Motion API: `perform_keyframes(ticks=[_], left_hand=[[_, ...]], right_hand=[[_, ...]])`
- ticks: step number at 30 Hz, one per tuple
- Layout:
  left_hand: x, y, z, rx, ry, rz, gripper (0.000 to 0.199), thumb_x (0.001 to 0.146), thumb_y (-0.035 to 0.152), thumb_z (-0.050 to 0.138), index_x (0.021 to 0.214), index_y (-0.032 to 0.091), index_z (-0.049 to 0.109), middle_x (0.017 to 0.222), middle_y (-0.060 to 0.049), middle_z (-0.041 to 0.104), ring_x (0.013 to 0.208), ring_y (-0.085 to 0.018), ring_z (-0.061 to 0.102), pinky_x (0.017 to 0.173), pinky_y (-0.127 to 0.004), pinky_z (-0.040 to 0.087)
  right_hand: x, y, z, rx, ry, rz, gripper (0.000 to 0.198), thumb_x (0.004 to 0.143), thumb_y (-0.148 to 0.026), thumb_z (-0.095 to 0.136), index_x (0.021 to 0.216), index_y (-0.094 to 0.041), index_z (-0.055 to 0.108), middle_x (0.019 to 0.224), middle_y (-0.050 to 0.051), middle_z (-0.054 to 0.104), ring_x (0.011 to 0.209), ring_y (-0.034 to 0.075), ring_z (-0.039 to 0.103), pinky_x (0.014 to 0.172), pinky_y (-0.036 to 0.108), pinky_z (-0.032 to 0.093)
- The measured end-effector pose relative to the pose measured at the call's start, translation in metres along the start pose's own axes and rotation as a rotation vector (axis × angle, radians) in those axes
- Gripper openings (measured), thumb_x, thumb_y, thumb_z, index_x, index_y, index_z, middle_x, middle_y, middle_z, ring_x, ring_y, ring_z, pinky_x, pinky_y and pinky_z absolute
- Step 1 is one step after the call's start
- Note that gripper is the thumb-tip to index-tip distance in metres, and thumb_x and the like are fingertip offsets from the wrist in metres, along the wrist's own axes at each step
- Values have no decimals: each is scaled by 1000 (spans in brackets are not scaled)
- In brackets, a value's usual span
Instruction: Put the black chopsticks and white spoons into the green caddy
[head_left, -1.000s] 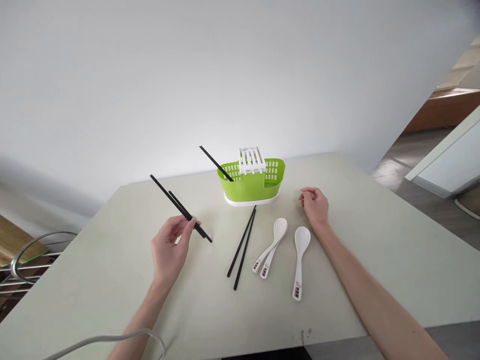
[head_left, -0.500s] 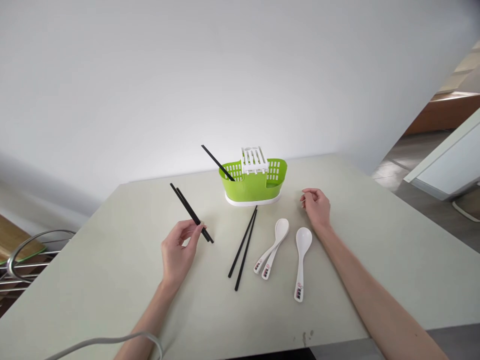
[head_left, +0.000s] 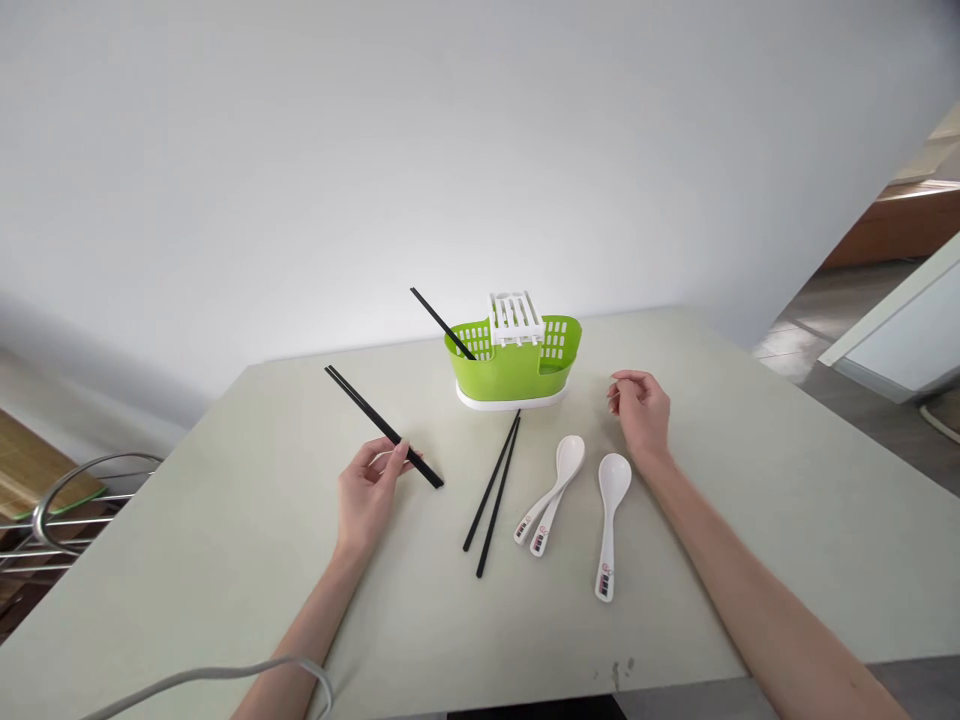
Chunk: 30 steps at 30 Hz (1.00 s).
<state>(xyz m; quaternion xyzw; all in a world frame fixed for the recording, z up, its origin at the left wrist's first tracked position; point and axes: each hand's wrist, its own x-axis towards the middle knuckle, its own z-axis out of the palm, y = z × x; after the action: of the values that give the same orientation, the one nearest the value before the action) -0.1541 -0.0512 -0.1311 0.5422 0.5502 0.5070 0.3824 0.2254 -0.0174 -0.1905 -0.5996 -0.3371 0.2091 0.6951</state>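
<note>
A pair of black chopsticks point(head_left: 360, 404) is pinched between the thumb and fingers of my left hand point(head_left: 373, 487), slanting up to the left. My right hand point(head_left: 641, 405) rests on the table, its fingers curled in and nothing visible in them. Between the hands stands a green cutlery basket point(head_left: 499, 378) with a white slotted top piece point(head_left: 517, 318) and white base. Black chopsticks point(head_left: 439, 320) lean out of its left compartment. In front of it, two more chopsticks point(head_left: 496, 500) lie touching at their far ends. Two white spoons point(head_left: 562, 475) overlap, while another white spoon point(head_left: 609, 520) lies apart, nearer my right hand.
The pale table point(head_left: 300, 420) meets a white wall point(head_left: 375, 180) behind the basket. A grey cable point(head_left: 210, 673) crosses over my left forearm. At far left, off the table, is a metal rack point(head_left: 56, 520) with a wooden board point(head_left: 37, 470).
The chopsticks in my left hand have come together side by side and tilted flatter. My right hand keeps its curled pose. The whole view has shifted slightly.
</note>
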Motion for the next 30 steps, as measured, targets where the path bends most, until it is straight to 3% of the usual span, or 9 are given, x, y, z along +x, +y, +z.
perform_keyframes(ticks=[3, 6, 8, 10, 14, 19, 24, 30], left_hand=[[4, -7, 6, -129, -69, -67, 44, 82, 56, 82, 96, 18, 66, 104, -8, 79, 98, -28, 79, 97, -43, 63], [11, -14, 17, -251, -144, -132, 46, 78, 54, 86, 95, 17, 65, 121, -11, 76, 95, -27, 80, 95, -44, 64], [16, -17, 24, -319, -197, -156, 47, 77, 52, 88, 97, 17, 62, 120, -13, 77, 95, -28, 80, 96, -45, 64], [22, -20, 31, -383, -238, -170, 49, 77, 51, 89, 98, 17, 59, 112, -14, 80, 96, -28, 80, 97, -47, 63], [30, -22, 45, -494, -269, -196, 53, 77, 48, 90, 101, 18, 55, 103, -12, 82, 96, -29, 80, 98, -46, 62], [33, -18, 55, -575, -350, -226, 54, 78, 43, 91, 107, 21, 51, 101, -9, 82, 96, -30, 81, 97, -47, 62], [32, -16, 57, -677, -349, -290, 49, 76, 34, 93, 102, 21, 54, 105, -6, 81, 98, -28, 81, 94, -42, 63], [25, -14, 60, -804, -358, -386, 41, 77, 28, 92, 101, 21, 60, 108, -3, 80, 96, -22, 81, 85, -29, 66]], right_hand=[[-16, -16, 4, -161, -57, -220, 14, 87, -27, 55, 96, -22, 65, 71, -2, 66, 58, 14, 57, 58, 26, 46], [-33, -35, 9, -324, -226, -461, 16, 95, -27, 53, 97, -22, 68, 70, -2, 66, 58, 13, 57, 62, 27, 47], [-41, -47, 11, -376, -351, -591, 17, 98, -25, 52, 94, -23, 69, 70, -2, 67, 58, 13, 57, 62, 27, 46], [-48, -56, 12, -355, -360, -646, 18, 99, -23, 52, 94, -23, 70, 71, -2, 67, 58, 13, 58, 60, 26, 46], [-58, -67, 16, -281, -379, -662, 18, 100, -19, 52, 95, -23, 69, 72, -2, 67, 59, 13, 59, 63, 27, 48], [-73, -69, 23, -256, -571, -662, 17, 101, -17, 52, 100, -23, 68, 75, -2, 67, 61, 12, 57, 63, 26, 47], [-88, -70, 28, -303, -777, -682, 14, 102, -19, 55, 111, -24, 65, 82, -2, 70, 64, 11, 59, 63, 25, 46], [-103, -74, 34, -301, -911, -498, 22, 107, -29, 51, 122, -24, 66, 106, 5, 74, 77, 13, 68, 63, 25, 50]])
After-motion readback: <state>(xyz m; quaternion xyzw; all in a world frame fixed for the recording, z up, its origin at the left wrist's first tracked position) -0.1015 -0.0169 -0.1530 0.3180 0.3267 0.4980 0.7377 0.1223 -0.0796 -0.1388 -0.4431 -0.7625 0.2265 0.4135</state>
